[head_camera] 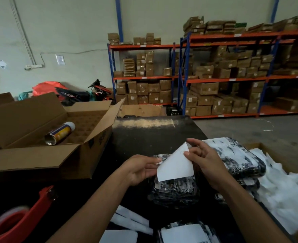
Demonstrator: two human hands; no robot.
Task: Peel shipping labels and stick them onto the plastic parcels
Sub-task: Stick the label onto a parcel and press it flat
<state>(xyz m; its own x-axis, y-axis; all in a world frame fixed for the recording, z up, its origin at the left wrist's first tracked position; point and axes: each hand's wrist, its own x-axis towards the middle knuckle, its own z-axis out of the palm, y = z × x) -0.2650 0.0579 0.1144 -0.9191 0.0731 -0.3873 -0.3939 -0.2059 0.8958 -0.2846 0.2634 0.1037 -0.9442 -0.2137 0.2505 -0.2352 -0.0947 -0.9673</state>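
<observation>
Both hands hold one white shipping label up over the black table. The left hand pinches its left edge between thumb and curled fingers; the right hand pinches the top right corner, where a thin layer curls away from the sheet. The label is tilted, blank side toward the camera.

Nearer than the grip, at the bottom edge, lie more white labels and a parcel with a label already on it. Down to the left of the grip sits a red tape dispenser, blurred.

Directly under the held label lies a plastic parcel, black and white patterned, resting on the table. Just right of the right hand is a stack of similar parcels, and further right a heap of white crumpled sheets in a cardboard tray.

To the left of the grip stands an open cardboard box with a spray can lying on its divider insert.

Far beyond the grip, blue and orange racks hold brown cartons, and red and dark bags lie on the floor by the wall.
</observation>
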